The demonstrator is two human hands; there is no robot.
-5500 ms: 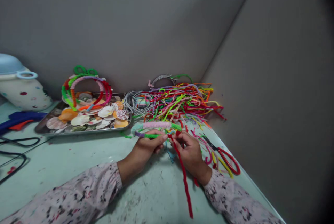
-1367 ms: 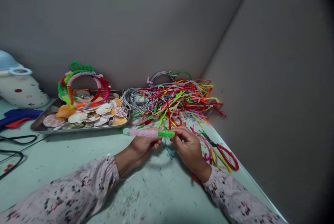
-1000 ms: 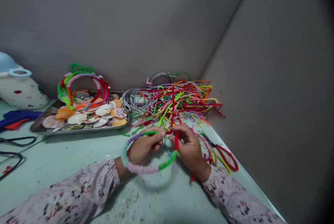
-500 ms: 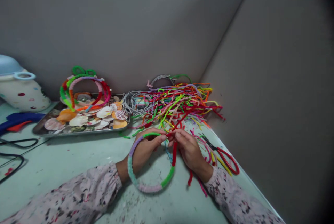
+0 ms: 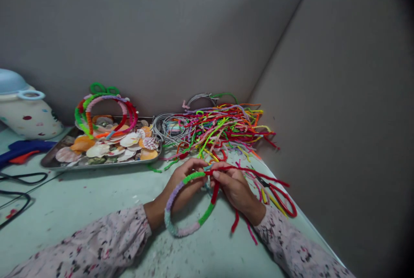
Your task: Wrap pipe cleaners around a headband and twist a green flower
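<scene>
My left hand (image 5: 185,182) pinches the top of a ring (image 5: 181,229) wrapped in purple, mint, pink and green pipe cleaners. The ring hangs tilted toward me over the pale green table (image 5: 90,209). My right hand (image 5: 233,186) is closed on a red pipe cleaner (image 5: 258,175) at the ring's top right. One red end runs out to the right; the other is wound on the ring by the green part. Both sleeves are pale with a floral print.
A heap of loose coloured pipe cleaners (image 5: 226,129) lies in the corner behind my hands. Red-handled scissors (image 5: 280,198) lie at the right. A metal tray (image 5: 51,162) holds shells and finished wrapped rings (image 5: 106,109). Grey wire coils (image 5: 168,127), a blue glue gun (image 5: 22,150) and black cables (image 5: 16,191) are also here.
The ring has turned from edge-on to hanging down toward me. The red pipe cleaner's free end swung from pointing up to pointing right. More red is wound on the ring.
</scene>
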